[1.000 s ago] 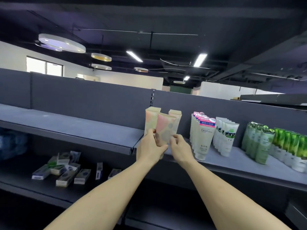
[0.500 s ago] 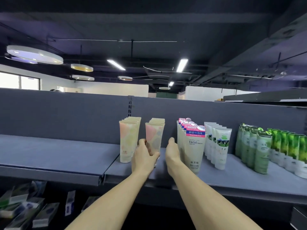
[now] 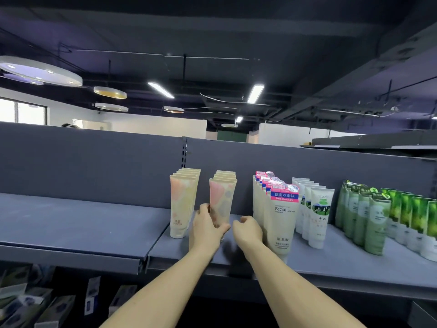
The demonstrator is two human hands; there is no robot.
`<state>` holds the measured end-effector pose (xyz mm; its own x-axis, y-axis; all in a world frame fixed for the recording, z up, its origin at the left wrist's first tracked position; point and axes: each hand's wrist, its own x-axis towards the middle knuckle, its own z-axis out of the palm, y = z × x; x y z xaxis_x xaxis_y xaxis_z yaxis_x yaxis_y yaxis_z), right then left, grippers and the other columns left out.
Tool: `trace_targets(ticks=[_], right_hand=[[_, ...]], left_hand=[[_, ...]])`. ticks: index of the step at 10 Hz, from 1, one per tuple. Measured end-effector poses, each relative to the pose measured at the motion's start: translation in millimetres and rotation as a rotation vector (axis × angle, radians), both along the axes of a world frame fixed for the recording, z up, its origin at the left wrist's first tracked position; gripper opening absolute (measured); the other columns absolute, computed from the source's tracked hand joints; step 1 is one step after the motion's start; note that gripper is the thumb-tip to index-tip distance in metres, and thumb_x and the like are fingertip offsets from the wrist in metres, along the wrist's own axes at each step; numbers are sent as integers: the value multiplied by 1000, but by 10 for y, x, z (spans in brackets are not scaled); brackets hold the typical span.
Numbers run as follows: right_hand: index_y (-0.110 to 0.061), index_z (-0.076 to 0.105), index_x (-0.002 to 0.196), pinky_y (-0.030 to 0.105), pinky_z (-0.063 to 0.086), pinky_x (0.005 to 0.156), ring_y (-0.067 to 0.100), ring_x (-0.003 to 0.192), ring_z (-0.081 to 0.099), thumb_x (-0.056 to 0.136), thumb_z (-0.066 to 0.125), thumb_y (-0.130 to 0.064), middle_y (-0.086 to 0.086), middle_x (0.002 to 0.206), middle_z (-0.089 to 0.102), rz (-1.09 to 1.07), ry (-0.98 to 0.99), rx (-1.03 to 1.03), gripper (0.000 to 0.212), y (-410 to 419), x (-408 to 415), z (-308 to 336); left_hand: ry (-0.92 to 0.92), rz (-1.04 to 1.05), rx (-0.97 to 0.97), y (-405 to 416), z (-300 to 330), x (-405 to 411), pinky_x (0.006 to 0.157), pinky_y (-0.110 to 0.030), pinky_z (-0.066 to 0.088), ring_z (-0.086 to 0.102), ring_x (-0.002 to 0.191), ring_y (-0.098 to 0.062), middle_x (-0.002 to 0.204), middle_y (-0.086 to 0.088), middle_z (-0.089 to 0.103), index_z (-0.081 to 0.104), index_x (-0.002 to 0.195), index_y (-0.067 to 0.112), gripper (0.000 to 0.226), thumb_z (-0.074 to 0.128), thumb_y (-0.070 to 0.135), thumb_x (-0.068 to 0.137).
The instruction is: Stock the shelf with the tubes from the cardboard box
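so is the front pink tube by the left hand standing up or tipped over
Upright. The front pink tube stands cap down on the shelf, in line with its row, while the left hand holds its lower part.

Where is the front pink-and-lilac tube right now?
Head view, centre: the front pink-and-lilac tube stands upright on the shelf, gripped by the left hand, between the peach-yellow row and Facial cleansers.

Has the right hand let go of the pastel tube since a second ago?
Yes. The right hand has come away rightward toward the Facial tubes; the left hand still grips the pastel tube.
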<state>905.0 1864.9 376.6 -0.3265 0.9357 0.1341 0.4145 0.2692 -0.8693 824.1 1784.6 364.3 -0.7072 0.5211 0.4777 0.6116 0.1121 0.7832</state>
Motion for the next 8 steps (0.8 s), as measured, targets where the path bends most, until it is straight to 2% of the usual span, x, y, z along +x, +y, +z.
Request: trace_targets(ticks=[1, 2, 3, 4, 5, 6, 7, 8], right_hand=[[-12, 54, 137, 34, 45, 101, 30, 126, 53, 96, 49, -21, 10, 138, 57, 14, -129, 65, 42, -35, 65, 16], [-8, 62, 124, 32, 45, 94, 31, 118, 57, 97, 45, -20, 12, 128, 62, 33, -287, 203, 34, -145, 110, 18], [-6, 66, 112, 34, 46, 89, 32, 111, 58, 99, 38, -21, 14, 120, 63, 92, -436, 323, 34, -346, 163, 28], [-10, 67, 105, 37, 50, 86, 31, 105, 60, 97, 38, -27, 12, 115, 64, 136, -509, 392, 35, -584, 244, 31], [-14, 64, 113, 36, 48, 91, 29, 112, 57, 98, 41, -33, 8, 126, 60, 168, -502, 386, 33, -872, 395, 23], [-18, 55, 134, 36, 43, 99, 25, 125, 51, 99, 45, -36, 4, 142, 49, 175, -510, 430, 41, -1103, 586, -4], [-21, 56, 134, 34, 45, 102, 18, 123, 54, 97, 51, -34, -1, 139, 52, 197, -497, 434, 40, -1292, 821, -32], [-25, 60, 129, 26, 51, 91, 11, 109, 61, 95, 55, -28, -8, 123, 63, 206, -294, 502, 35, -1467, 1058, 148]], left_hand=[[-15, -20, -43, -94, -1, 13, 82, -35, 52, 60, 104, -17, 119, 4, 57, 41, 130, 19, 70, 82, 34, 75], [61, -10, -104, -278, 4, 58, 76, -32, 47, 59, 104, -18, 121, 5, 55, 45, 127, 20, 55, 73, 39, 83], [167, 1, -198, -506, 17, 101, 75, -33, 48, 58, 99, -18, 115, 4, 54, 54, 114, 22, 35, 62, 47, 90], [337, 18, -334, -717, -13, 102, 78, -32, 48, 56, 104, -17, 114, 4, 52, 57, 112, 22, 36, 54, 52, 92], [406, 12, -340, -907, -46, 136, 86, -31, 46, 52, 109, -17, 114, 3, 55, 60, 114, 21, 38, 51, 53, 93], [442, 1, -338, -1099, -31, 249, 91, -33, 45, 51, 111, -19, 114, 1, 57, 61, 114, 20, 34, 51, 46, 94], [438, -29, -310, -1260, -49, 365, 90, -33, 45, 52, 109, -18, 111, 3, 59, 63, 109, 20, 25, 51, 37, 95], [400, -74, -291, -1406, -79, 452, 88, -32, 47, 54, 106, -17, 109, 4, 59, 64, 106, 21, 22, 50, 33, 93]])
